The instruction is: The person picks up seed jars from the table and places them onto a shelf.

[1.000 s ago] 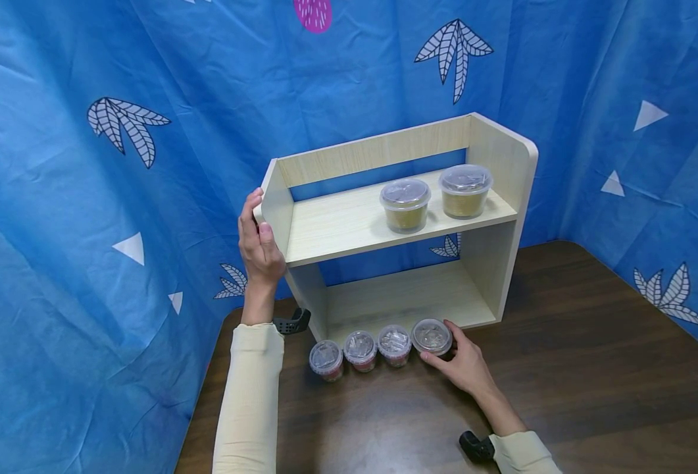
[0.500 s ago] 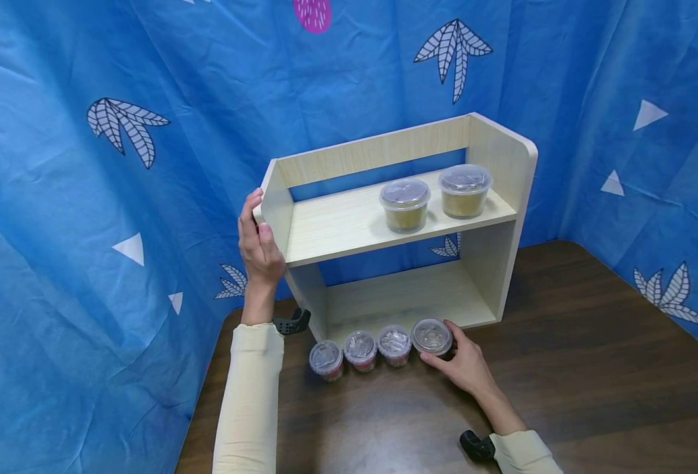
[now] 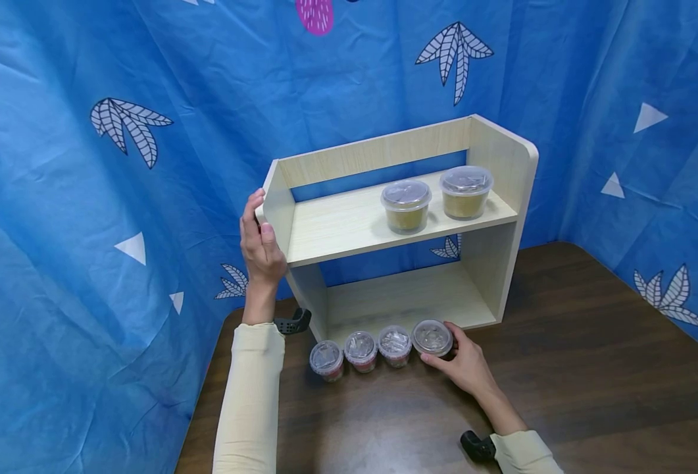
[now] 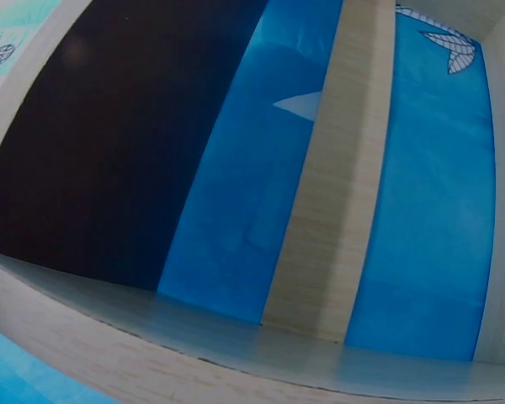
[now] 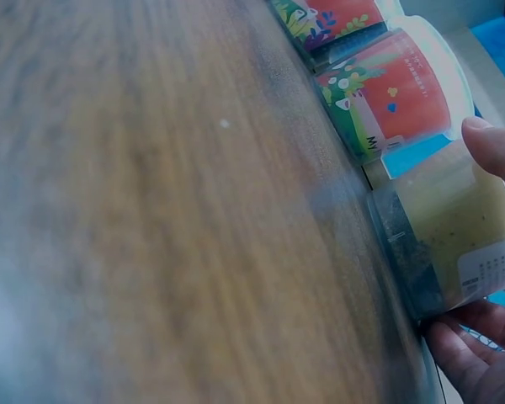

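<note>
Hands work well apart; the left hand (image 3: 262, 253) rests against the left side panel of a pale shelf unit (image 3: 337, 227), its fingers nearly straight and pointing up along the front edge, probably to steady the unit; the right hand (image 3: 470, 368) pinches a clear-lidded tub (image 3: 431, 337) between thumb and fingers, by its sides rather than its lid, likely so that the tub stays level and closed; that tub appears to stand on the dark worktop (image 3: 591, 342), just before the unit's near edge and at the right end of a row.

To its left stand three narrower, red-sided cups, the left cup (image 3: 326, 359), the middle cup (image 3: 360, 349) and the right cup (image 3: 395, 343), perhaps lined up for easy reach from the near side; two yellow-filled tubs, the nearer one (image 3: 406, 209) and the farther one (image 3: 466, 194), stand on the upper shelf toward the right, slightly apart, perhaps so fingers fit between them.
</note>
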A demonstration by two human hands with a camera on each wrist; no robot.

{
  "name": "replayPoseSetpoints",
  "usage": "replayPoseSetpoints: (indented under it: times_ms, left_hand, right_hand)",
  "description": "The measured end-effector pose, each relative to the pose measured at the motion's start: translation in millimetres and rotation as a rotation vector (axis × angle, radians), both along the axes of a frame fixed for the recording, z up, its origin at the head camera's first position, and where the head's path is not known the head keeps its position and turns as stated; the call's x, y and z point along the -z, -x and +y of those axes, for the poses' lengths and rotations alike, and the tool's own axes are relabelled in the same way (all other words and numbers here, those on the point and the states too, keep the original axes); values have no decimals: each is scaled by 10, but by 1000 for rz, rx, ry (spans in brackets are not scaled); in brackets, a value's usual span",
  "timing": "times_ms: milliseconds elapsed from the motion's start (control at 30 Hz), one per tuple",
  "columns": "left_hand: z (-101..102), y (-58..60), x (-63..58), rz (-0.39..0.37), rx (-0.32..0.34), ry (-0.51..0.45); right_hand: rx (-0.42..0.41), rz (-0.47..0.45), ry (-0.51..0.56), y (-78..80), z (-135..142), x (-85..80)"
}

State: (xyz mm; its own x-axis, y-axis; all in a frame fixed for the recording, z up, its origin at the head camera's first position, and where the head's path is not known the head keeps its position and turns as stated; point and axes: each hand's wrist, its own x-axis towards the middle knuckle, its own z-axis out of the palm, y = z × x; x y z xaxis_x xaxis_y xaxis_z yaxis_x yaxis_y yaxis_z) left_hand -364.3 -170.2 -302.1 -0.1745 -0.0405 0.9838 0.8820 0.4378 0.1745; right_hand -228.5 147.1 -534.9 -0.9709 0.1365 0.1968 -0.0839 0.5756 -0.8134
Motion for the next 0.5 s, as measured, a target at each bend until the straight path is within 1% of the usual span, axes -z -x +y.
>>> replayPoseSetpoints:
  times_ms: [67, 167, 400, 500]
  left_hand:
    - [-6, -1, -3, 1, 5, 3]
    - [2, -15, -10, -5, -7, 4]
    - [-7, -33, 12, -25, -83, -5]
    - [-15, -33, 23, -25, -104, -11]
  right_hand:
    - [4, 0, -2, -7, -3, -9]
    - [7, 5, -4, -10, -5, -11]
    - [13, 22, 6, -16, -3, -13]
    - [18, 34, 10, -19, -5, -18]
